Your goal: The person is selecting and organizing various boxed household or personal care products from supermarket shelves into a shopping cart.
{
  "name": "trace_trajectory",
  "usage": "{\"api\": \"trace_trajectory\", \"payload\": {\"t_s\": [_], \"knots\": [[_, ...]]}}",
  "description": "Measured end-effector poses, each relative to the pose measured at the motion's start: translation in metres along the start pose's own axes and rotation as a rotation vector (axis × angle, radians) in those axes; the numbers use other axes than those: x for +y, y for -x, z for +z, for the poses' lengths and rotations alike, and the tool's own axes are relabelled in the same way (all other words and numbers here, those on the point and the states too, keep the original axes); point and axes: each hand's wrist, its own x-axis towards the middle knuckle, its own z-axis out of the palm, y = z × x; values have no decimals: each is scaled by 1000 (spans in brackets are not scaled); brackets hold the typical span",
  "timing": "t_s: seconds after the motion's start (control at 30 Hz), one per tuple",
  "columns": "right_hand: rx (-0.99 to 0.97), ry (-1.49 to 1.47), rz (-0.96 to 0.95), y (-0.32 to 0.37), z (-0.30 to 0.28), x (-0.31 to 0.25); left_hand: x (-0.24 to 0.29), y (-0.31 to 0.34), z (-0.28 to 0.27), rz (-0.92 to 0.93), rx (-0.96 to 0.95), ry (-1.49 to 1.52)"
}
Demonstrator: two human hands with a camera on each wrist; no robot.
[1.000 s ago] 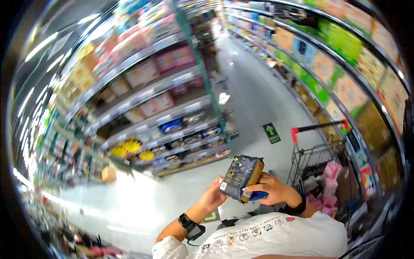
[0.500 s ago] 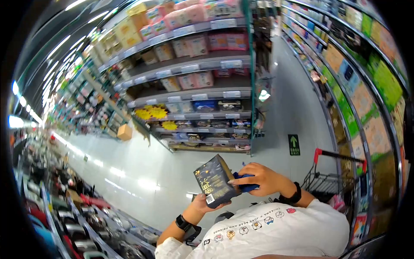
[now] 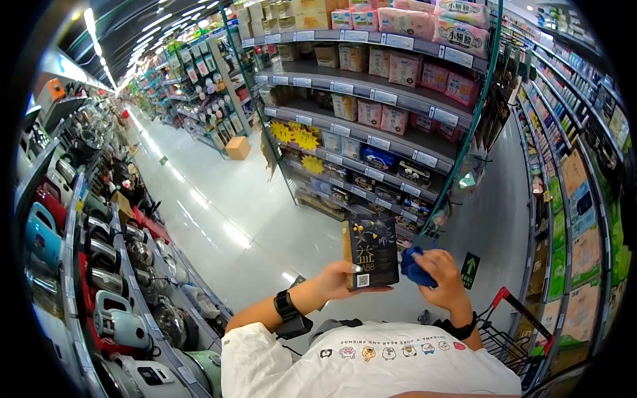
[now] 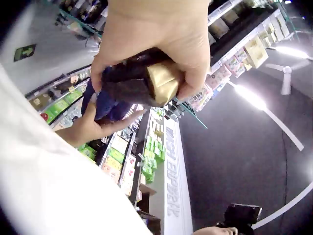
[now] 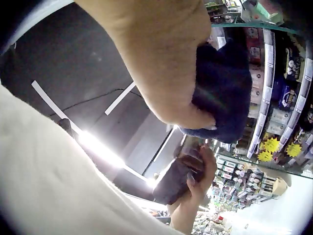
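Note:
My left hand (image 3: 337,278) grips a black packet with gold lettering (image 3: 375,249) by its lower end, its printed face toward the head camera. In the left wrist view, thumb and fingers straddle the packet's gold end (image 4: 165,82). A crumpled dark blue cloth (image 3: 416,267) is bunched in my right hand (image 3: 448,275), just to the right of the packet. A small gap separates cloth and packet in the head view. Up close in the right wrist view, the cloth (image 5: 225,90) hides most of the right fingers.
Ahead stands a shelf unit (image 3: 398,93) of pink and dark packs. Kettles (image 3: 119,318) line the shelves on the left. A shopping cart with a red-ended handle (image 3: 524,315) is at the lower right, near the right-hand shelves. A cardboard box (image 3: 237,148) sits on the floor beyond.
The right hand and its blue cloth have come away from the packet to the right. The packet has turned more upright in the left hand. The head view has swung left.

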Motion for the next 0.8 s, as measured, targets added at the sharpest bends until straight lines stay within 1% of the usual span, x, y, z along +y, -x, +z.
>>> {"api": "trace_trajectory", "payload": {"t_s": [0.1,0.13,0.23,0.27,0.37,0.4,0.5,0.53,0.6,0.63,0.7,0.77,0.8], "knots": [[256,-127,258,7,2,-3,3,3,-1,-6,170,-316],[258,-203,372,5,-2,-8,1,4,-1,-10,250,-384],[232,-172,226,-4,-4,-10,-8,-4,-7,47,315,-587],[189,-203,167,-4,0,-11,-11,-7,-10,30,342,-591],[125,-120,-61,-16,4,-16,-15,-15,12,19,436,-807],[144,-108,-67,-17,5,-16,-15,-17,7,14,440,-905],[243,-79,-15,-16,4,-13,-14,-18,-18,211,352,-1384],[301,-95,8,-17,2,-15,-9,-17,-25,134,356,-1345],[403,-129,34,-18,3,-18,-10,-15,-24,75,495,-1379],[443,-151,31,-16,5,-19,-8,-16,-16,35,506,-1228],[426,-328,62,-14,11,-25,-7,-17,-1,-41,546,-934],[261,-437,129,-8,17,-31,-10,-20,-19,25,440,-985],[220,-474,29,-10,23,-31,-10,-23,-20,70,388,-1015]]}}
